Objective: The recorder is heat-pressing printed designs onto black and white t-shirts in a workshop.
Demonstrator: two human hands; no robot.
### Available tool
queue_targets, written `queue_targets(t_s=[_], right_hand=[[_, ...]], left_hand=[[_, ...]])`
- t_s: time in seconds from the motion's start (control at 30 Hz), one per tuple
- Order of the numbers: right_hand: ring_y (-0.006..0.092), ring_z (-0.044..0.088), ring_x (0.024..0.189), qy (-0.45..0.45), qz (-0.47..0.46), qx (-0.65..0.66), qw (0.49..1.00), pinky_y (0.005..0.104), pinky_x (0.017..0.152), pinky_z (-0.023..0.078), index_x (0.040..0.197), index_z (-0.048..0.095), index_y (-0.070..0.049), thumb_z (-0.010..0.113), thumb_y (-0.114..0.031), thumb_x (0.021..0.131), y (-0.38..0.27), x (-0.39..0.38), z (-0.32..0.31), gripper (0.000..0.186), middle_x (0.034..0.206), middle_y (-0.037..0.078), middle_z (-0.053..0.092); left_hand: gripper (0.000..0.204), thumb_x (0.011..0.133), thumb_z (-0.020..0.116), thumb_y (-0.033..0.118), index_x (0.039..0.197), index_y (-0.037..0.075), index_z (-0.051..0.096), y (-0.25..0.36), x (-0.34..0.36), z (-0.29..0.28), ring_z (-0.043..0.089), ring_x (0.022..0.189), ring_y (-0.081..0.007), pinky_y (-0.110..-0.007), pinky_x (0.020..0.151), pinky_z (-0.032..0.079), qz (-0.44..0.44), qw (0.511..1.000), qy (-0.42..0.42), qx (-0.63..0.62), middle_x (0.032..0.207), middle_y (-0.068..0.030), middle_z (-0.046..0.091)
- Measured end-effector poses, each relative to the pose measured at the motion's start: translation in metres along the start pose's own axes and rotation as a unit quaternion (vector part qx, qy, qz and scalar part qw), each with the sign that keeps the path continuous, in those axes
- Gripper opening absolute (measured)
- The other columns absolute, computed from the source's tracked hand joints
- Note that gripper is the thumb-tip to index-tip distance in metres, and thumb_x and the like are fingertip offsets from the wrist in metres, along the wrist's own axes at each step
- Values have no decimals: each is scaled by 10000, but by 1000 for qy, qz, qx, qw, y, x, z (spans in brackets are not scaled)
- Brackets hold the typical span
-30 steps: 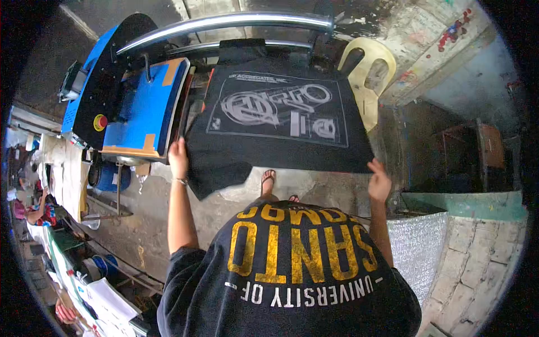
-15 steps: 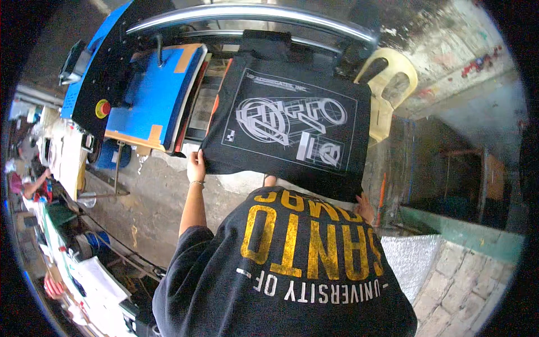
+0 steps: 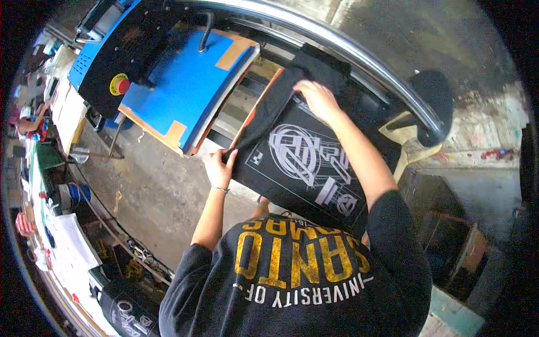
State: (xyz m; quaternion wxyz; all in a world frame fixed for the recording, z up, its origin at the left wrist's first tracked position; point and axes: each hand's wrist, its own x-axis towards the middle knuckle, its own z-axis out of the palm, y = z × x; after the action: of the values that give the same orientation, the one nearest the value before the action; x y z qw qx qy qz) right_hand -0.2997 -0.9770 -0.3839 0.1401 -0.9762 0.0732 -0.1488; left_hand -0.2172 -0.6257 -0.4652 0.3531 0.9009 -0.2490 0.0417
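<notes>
A black T-shirt point(image 3: 264, 160) with a white line-drawn print point(image 3: 293, 154) lies spread over a heat press platen, whose orange edge point(image 3: 256, 109) shows along its left side. My left hand point(image 3: 218, 168) pinches the shirt's near left edge between thumb and fingers. Reaching across the print, my right hand point(image 3: 319, 100) lies palm down on the cloth near its far part, fingers stretched and touching the fabric. My right forearm covers part of the print. Slack cloth lies in folds between the two hands.
Left of the shirt is the blue press plate point(image 3: 191, 84) with a red stop button point(image 3: 119, 85) beside it. A curved metal rail point(image 3: 359, 48) arches over the far side. A cream plastic chair point(image 3: 407, 140) stands at the right. Another person's arm shows at the far left.
My right hand has left the near right edge and moved up and left to the shirt's far part. My left hand still holds the near left edge. The view has turned.
</notes>
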Motion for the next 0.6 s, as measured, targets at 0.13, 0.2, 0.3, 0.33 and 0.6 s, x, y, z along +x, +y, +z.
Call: queue_targets(t_s=[0.13,0.2,0.3,0.33,0.6], right_hand=[[272,562,1074,-54,-40,-53,996,424,857,468,1204,545,-210,408,-52,843,44,77,68,417,1184,37,557],[265,584,1036,-142,-33,-82,986,402,818,489,1165,563,-195,414,-67,846,39,101,76,374,1137,41,570],[274,598,986,-149,-34,-92,984,395,773,503,1080,577,-149,416,-83,851,46,118,78,288,1073,77,573],[280,599,978,-161,-15,-106,981,391,771,504,1092,566,-148,413,-83,853,48,121,76,291,1085,85,568],[336,507,1120,100,218,32,970,461,897,434,1243,464,-243,582,-359,861,77,77,97,416,1194,84,527]], left_hand=[[288,750,754,288,813,51,604,-1,6,1,588,608,-271,-351,583,462,-18,999,-21,-19,694,-127,611],[255,778,731,282,851,84,589,-5,1,-1,604,581,-262,-346,558,471,-60,998,-1,-36,685,-114,617],[221,807,703,281,875,109,581,-8,4,-4,615,554,-251,-339,529,472,-67,997,3,-24,676,-102,619],[221,807,703,281,875,109,581,-9,4,-2,615,554,-251,-339,529,472,-67,997,-2,-25,676,-102,619],[180,877,616,270,889,96,575,-8,7,11,626,645,-253,-336,558,473,-109,992,-27,60,778,-78,639]])
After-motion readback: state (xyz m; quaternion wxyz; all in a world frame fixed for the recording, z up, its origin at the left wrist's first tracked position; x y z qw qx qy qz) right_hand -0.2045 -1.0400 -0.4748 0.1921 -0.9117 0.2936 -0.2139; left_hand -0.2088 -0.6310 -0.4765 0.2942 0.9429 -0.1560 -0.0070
